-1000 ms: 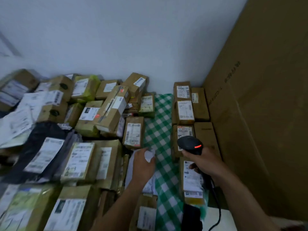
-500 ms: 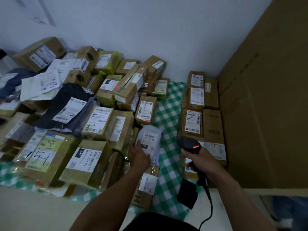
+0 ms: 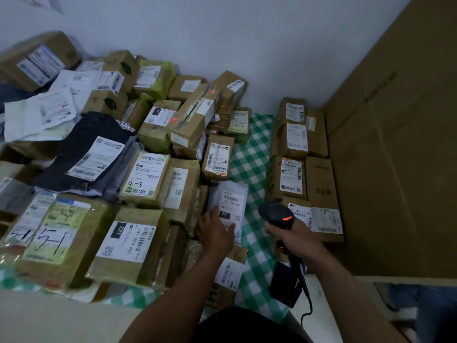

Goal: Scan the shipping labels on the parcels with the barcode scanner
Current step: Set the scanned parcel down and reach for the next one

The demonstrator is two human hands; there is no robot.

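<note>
1. Our left hand [image 3: 214, 232] grips the near end of a white bag [image 3: 233, 191], thumb laid across its label, which reads "231 239 K01" with "231" on black.
2. Our right hand [image 3: 298, 240] curls round the handle of the scanner [image 3: 275, 214]. Its red light glows, and its head sits just right of the bag, over the checked cloth [image 3: 252, 164].
3. At near left, a box [image 3: 128, 246] is labelled "231-239 K01".
4. Left of it, a taped parcel [image 3: 53, 237] bears a handwritten "5-1".
5. Farther off, handwriting marks one box "4-3" [image 3: 146, 177] and another "3-3" [image 3: 239, 123].
6. At right, labelled boxes [image 3: 291, 177] sit beside a tall carton [image 3: 395, 144].
</note>
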